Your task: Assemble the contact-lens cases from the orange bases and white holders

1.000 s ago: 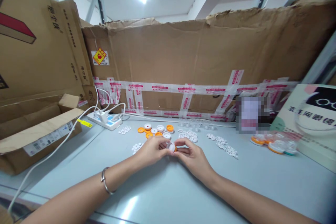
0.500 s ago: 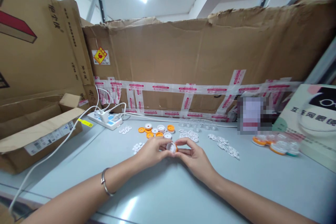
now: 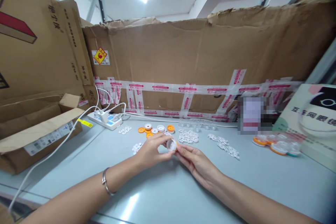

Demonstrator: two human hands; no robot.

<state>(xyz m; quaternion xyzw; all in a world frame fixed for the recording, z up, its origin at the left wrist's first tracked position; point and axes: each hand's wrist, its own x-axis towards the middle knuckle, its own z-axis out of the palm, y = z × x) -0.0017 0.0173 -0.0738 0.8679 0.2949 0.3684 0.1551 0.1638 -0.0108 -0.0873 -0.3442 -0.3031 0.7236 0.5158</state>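
Between my hands, above the table, is a small round white plastic cap with an orange rim [image 3: 171, 145], its hollow side towards me. My left hand [image 3: 153, 151] is closed on its left edge, thumb below and fingers above. With thumb and fingertips my right hand [image 3: 195, 161] pinches its orange right edge. Just behind lie several orange and white round caps [image 3: 154, 130], partly hidden by my left hand. Small white discs [image 3: 136, 148] lie left of that hand, and flat white pieces with holes [image 3: 188, 136] lie behind the right one.
More white pieces [image 3: 225, 146] lie to the right, with clear round covers [image 3: 198, 125] at the back. Clear-topped orange and teal parts [image 3: 277, 145] sit far right. A power strip [image 3: 106, 119], an open carton [image 3: 39, 133] and a white cable [image 3: 56, 150] occupy the left.
My right hand has shifted its grip: its fingers, arched over the cap's top right before, now sit lower at the right edge. The cap stays in nearly the same place.
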